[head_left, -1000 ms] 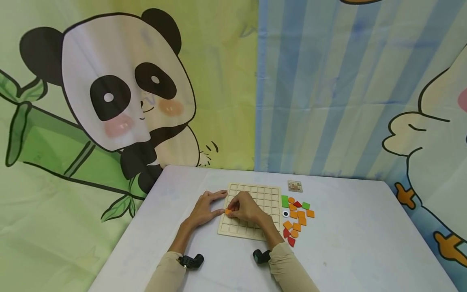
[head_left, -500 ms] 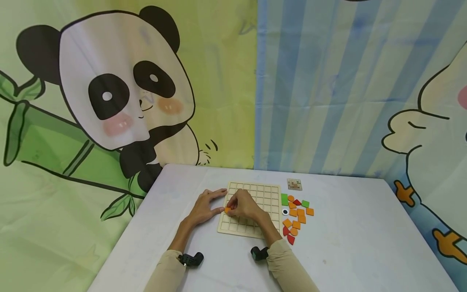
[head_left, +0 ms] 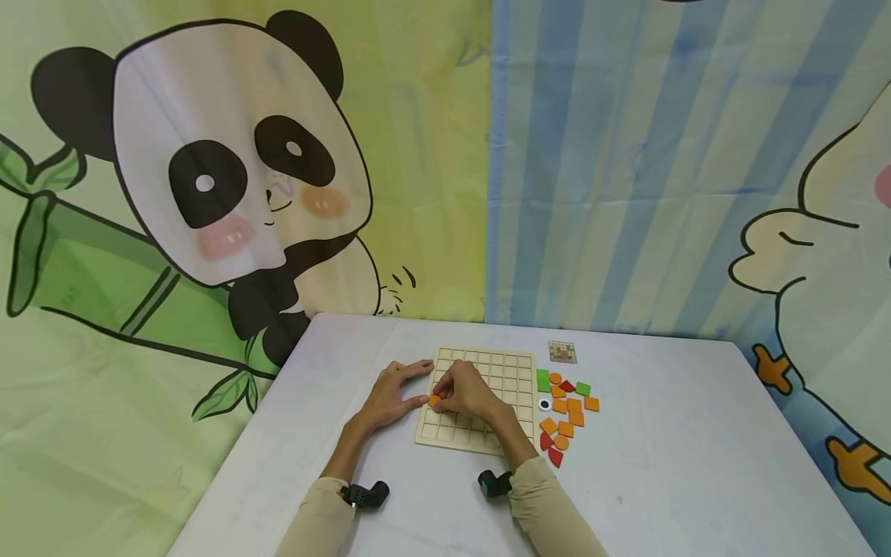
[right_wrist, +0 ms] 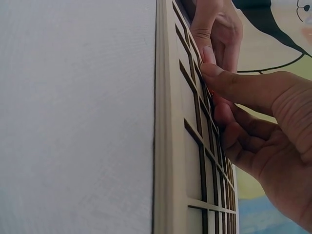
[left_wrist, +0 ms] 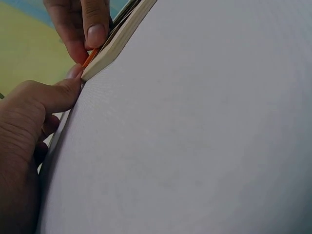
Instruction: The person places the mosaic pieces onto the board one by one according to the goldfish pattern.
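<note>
Right hand (head_left: 469, 391) pinches an orange piece (head_left: 435, 401) at the nine o'clock edge of a gridded wooden board (head_left: 515, 382).
The left hand (head_left: 384, 398) lies relaxed, thumb and fingers spread, tips against the board's nine o'clock side, the thumb tip close by the orange piece; whether that piece is seated in a cell cannot be told, as the fingers partly cover it. Beyond the board's three o'clock side lie loose orange squares (head_left: 575, 418), a green rectangle (head_left: 543, 381) and a black-and-white disc (head_left: 545, 404); a red piece (head_left: 555, 458) lies toward four o'clock, a small patterned card (head_left: 562, 352) toward two.
</note>
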A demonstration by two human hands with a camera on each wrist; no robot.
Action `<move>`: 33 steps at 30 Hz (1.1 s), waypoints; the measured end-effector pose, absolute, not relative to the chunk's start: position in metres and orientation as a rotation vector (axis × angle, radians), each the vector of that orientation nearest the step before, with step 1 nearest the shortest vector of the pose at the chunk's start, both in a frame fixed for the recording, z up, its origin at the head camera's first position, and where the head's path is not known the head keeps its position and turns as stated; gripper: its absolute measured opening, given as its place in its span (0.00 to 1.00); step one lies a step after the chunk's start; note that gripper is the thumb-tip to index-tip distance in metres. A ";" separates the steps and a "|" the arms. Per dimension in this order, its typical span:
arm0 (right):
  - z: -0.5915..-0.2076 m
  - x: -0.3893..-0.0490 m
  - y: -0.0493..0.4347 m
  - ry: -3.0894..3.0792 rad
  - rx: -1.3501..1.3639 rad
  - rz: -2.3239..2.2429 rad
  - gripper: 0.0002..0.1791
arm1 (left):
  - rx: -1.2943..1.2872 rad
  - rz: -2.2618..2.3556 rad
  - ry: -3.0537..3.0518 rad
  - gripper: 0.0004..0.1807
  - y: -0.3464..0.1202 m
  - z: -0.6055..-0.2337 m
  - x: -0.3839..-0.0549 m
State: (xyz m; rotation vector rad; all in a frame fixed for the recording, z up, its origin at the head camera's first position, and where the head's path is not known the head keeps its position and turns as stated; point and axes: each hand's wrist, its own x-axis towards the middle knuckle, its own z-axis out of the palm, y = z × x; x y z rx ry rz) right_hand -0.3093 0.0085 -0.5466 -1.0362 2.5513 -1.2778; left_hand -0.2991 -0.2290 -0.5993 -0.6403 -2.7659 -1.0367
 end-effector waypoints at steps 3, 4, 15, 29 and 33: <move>-0.547 -0.310 0.009 2.549 -1.040 -1.274 0.10 | -0.641 -1.035 -2.765 0.37 -0.229 -0.600 -0.299; -0.547 -0.310 0.009 2.547 -1.044 -1.273 0.11 | -0.640 -1.035 -2.765 0.37 -0.229 -0.600 -0.299; -0.545 -0.307 0.018 2.524 -1.042 -1.283 0.18 | -0.639 -1.039 -2.761 0.36 -0.229 -0.598 -0.296; -0.537 -0.308 0.040 2.569 -1.024 -1.274 0.19 | -0.637 -1.055 -2.777 0.37 -0.229 -0.598 -0.299; -0.536 -0.309 0.048 2.577 -1.020 -1.290 0.18 | -0.635 -1.061 -2.765 0.36 -0.228 -0.597 -0.298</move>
